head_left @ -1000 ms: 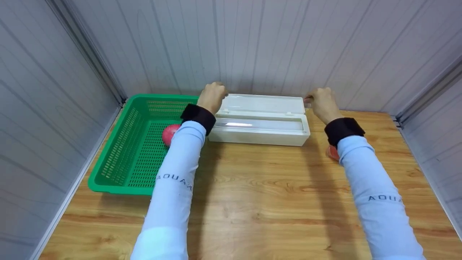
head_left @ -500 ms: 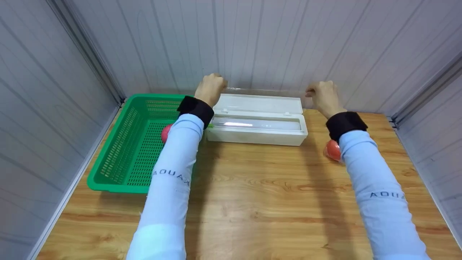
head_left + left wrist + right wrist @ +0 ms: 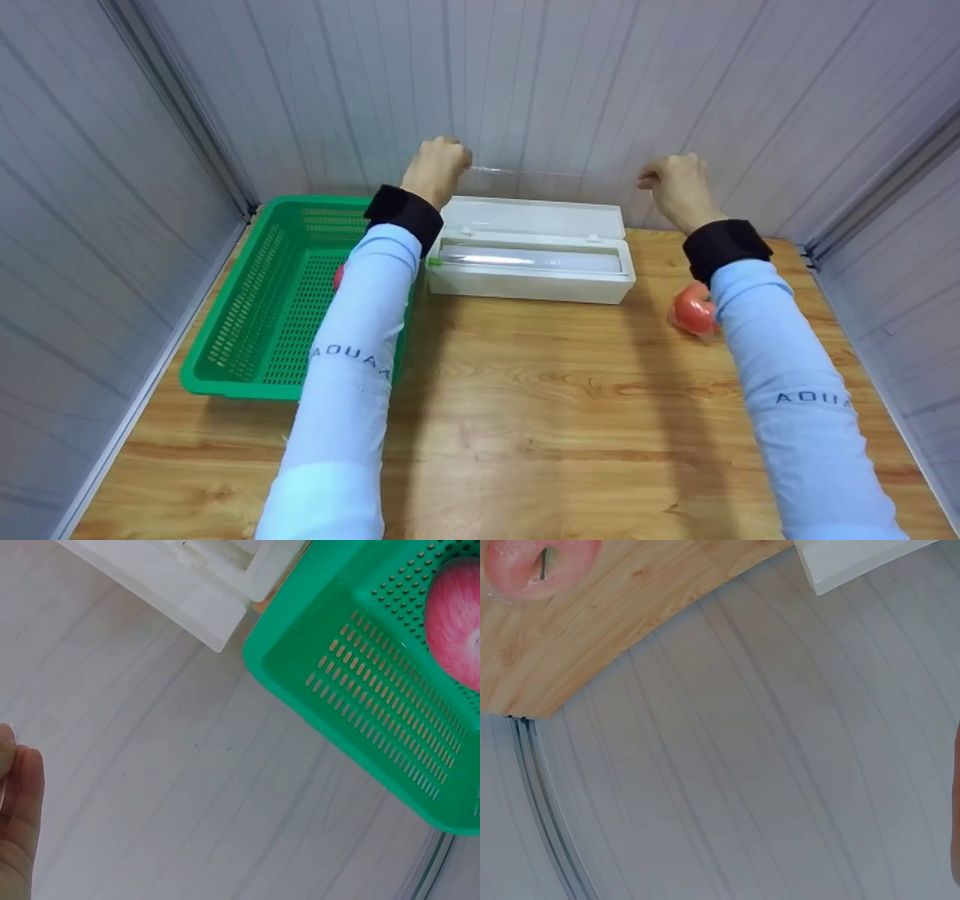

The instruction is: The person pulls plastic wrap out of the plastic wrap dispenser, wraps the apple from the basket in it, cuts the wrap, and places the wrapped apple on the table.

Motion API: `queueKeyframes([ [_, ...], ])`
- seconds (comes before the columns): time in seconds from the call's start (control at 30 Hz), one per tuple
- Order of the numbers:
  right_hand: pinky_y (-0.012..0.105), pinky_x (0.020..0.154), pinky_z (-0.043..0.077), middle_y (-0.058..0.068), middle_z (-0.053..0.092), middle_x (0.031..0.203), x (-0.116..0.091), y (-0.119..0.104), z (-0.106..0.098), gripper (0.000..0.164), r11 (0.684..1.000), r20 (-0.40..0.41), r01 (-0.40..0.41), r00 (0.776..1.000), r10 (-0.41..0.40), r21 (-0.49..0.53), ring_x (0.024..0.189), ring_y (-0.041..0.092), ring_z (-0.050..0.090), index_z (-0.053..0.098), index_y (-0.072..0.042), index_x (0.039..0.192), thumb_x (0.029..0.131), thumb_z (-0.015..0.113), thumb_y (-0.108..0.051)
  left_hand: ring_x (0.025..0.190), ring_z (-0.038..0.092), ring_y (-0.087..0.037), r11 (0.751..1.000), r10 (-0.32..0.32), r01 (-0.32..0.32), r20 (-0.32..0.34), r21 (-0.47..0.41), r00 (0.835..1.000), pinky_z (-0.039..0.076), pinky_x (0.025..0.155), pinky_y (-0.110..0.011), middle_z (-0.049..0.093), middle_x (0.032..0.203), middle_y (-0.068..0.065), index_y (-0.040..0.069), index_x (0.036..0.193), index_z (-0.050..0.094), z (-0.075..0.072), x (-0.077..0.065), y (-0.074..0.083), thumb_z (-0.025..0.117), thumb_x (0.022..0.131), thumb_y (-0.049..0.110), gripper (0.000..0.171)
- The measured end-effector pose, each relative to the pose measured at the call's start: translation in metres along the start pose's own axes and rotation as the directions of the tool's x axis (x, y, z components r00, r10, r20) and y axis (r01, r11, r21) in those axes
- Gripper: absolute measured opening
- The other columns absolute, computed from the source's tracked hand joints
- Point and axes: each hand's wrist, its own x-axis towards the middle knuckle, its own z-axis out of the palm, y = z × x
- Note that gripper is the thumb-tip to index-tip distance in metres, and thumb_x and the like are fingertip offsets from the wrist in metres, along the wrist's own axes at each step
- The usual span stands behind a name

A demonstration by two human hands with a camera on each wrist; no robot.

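Note:
A thin sheet of clear cling film (image 3: pixel 517 172) stretches between my two raised hands, above the back of an open white dispenser box (image 3: pixel 529 289). My left hand (image 3: pixel 436 169) pinches its left end; thumb and finger meet in the left wrist view, with the left hand (image 3: pixel 19 814) at the edge. My right hand (image 3: pixel 679 187) pinches the other end with curled fingers; only a sliver of it shows in the right wrist view. A film roll (image 3: pixel 555 260) lies inside the box, whose lid (image 3: pixel 540 217) is tipped back. A green slider (image 3: pixel 435 262) sits at the box's left end.
A green basket (image 3: pixel 196 367) stands left of the box, with a red apple (image 3: pixel 454 626) in it, mostly hidden by my left arm in the head view. Right of the box lies a film-wrapped apple (image 3: pixel 691 309) on the wooden table (image 3: pixel 525 420). Panel walls (image 3: pixel 495 90) enclose the table.
Both hands have risen away from the box, lifting the film with them. The green slider and more of the wrapped apple have come into view. Box and basket stay put.

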Motion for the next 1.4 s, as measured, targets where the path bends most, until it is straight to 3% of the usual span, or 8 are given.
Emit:
queueKeyframes([
  [0.1,0.046,0.076,0.052,0.023,0.068,0.093,0.002,0.0,-0.004,0.014,1.0,-0.009,0.01,1.0,-0.01,0.003,0.087,0.038,0.064,0.069,0.006,0.093,0.086,0.057,0.002,0.097,0.061,-0.03,1.0,-0.007,0.007,-0.004,0.006,1.0,0.053,0.082,-0.034,0.065,0.104,-0.017,0.0,0.104,0.068,-0.004,0.002,0.002,0.056,0.083,-0.009,0.026],
  [0.6,0.048,0.079,0.051,0.023,0.067,0.095,0.008,-0.003,-0.033,0.016,1.0,-0.051,0.01,0.999,-0.01,-0.012,0.09,0.04,0.063,0.069,0.005,0.095,0.087,0.058,-0.004,0.1,0.061,-0.029,0.998,0.042,-0.041,-0.029,0.041,0.999,0.053,0.083,-0.031,0.063,0.107,-0.016,-0.001,0.109,0.065,-0.028,0.01,0.01,0.055,0.084,-0.01,0.028],
  [1.03,0.048,0.08,0.051,0.024,0.067,0.097,0.015,-0.009,-0.054,0.018,1.0,-0.068,-0.007,0.998,0.007,0.003,0.091,0.04,0.062,0.068,0.006,0.099,0.089,0.054,0.0,0.105,0.059,-0.027,0.994,0.008,-0.006,-0.014,0.106,1.0,0.051,0.087,-0.029,0.062,0.112,-0.014,0.002,0.113,0.064,-0.051,0.019,0.02,0.052,0.087,-0.006,0.029],
  [1.4,0.049,0.086,0.047,0.024,0.066,0.098,0.022,-0.013,-0.073,0.02,1.0,-0.127,-0.02,0.992,0.017,-0.02,0.093,0.043,0.061,0.067,0.007,0.099,0.09,0.055,-0.005,0.106,0.059,-0.028,0.993,0.023,-0.012,-0.093,0.117,0.995,0.05,0.088,-0.028,0.062,0.112,-0.015,0.002,0.112,0.064,-0.068,0.023,0.027,0.053,0.087,-0.006,0.029],
])
